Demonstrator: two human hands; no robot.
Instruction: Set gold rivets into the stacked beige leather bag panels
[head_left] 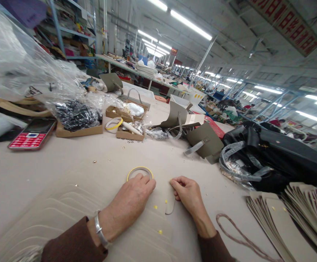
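My left hand [133,198], a metal bracelet at its wrist, is closed on the near side of a narrow roll of yellow-edged tape [139,168]. Its fingertips are hidden behind the knuckles. Across from it, my right hand [187,192] pinches the edge of a beige panel [170,203] between thumb and fingers. Small yellow tape pieces [160,231] stick to the beige panels near both hands. Under my left forearm, several overlapping beige panels [62,214] fan out over the table.
At the right lie stacked beige strips [281,222], a brown cord [234,231] and a black bag [278,153]. Olive bag parts [206,142], a cardboard box of small parts [131,135], another tape roll [114,124] and a red keypad phone [32,134] line the far side.
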